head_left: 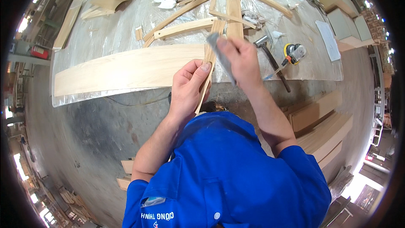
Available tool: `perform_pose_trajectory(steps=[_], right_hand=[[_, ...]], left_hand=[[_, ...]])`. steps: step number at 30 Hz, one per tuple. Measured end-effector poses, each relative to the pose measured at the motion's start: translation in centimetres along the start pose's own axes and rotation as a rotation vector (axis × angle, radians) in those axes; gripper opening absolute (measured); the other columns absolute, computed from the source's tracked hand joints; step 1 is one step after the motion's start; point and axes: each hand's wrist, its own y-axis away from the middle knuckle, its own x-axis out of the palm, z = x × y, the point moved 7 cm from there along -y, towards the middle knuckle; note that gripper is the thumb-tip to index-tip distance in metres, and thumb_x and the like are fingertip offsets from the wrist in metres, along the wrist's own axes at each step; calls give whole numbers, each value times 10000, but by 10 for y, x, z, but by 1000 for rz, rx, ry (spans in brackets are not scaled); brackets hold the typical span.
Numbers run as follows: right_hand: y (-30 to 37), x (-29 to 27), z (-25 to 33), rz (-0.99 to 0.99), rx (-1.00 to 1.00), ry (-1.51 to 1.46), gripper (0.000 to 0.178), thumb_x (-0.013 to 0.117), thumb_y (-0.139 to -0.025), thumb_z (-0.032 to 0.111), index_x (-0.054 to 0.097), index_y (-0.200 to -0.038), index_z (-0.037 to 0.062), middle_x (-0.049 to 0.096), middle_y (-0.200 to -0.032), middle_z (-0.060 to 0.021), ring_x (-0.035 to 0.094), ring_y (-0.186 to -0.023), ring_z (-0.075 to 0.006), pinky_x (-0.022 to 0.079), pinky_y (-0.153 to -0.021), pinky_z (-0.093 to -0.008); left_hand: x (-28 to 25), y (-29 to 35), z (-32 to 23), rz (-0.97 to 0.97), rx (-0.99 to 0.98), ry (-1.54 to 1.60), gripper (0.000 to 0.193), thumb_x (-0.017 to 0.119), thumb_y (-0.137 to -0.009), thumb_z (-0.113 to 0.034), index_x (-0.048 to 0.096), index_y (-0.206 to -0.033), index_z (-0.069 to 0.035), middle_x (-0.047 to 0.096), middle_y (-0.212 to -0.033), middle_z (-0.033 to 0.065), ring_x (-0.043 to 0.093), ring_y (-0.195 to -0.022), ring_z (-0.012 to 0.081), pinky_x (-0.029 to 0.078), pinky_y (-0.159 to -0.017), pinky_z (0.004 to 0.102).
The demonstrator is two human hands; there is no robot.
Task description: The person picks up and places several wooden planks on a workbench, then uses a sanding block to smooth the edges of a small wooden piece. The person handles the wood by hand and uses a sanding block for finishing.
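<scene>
My left hand [188,85] is closed round a narrow wooden strip [217,27], thumb on top. The strip slants from near my waist up over the table. In my right hand [244,62] is a long grey sanding block [214,41], smeared by motion. It lies against or just over the strip's right side; whether they touch I cannot tell. Left of my left hand, a wide, pale curved board [122,69] rests along the table's near edge. Part of the strip is hidden behind my fingers.
On the plastic-covered table [333,72], a hammer [272,59] and a yellow-and-black sander [294,53] lie to the right. Several wooden pieces, including a drilled rail [183,28], are scattered beyond my hands. Stacked boards [325,133] stand on the floor at right.
</scene>
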Motion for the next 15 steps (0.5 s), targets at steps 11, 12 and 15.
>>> perform_pose_trajectory(steps=[11,12,15], right_hand=[[68,25,-15,226,91,43,348,679,-1020,305,636,-798,41,536,-688,58,447,-667,-29,378,-565,-251],[75,33,-12,233,68,19,373,683,-1016,308,621,-774,30,536,-674,54,450,-656,-29,378,-549,-259],[65,32,-8,191,38,108,401,681,-1017,313,606,-755,19,534,-655,45,450,-645,-30,379,-529,-271]], left_hand=[[-8,-7,3,-49,64,60,213,602,-1062,-251,641,-976,-59,575,-696,-47,460,-480,32,358,-428,209],[-10,-10,-1,-82,105,44,216,601,-1062,-251,640,-973,-58,576,-701,-48,457,-481,31,357,-427,209],[-13,-10,-5,-14,31,91,201,584,-1069,-254,626,-999,-71,558,-684,-57,472,-512,23,361,-439,200]])
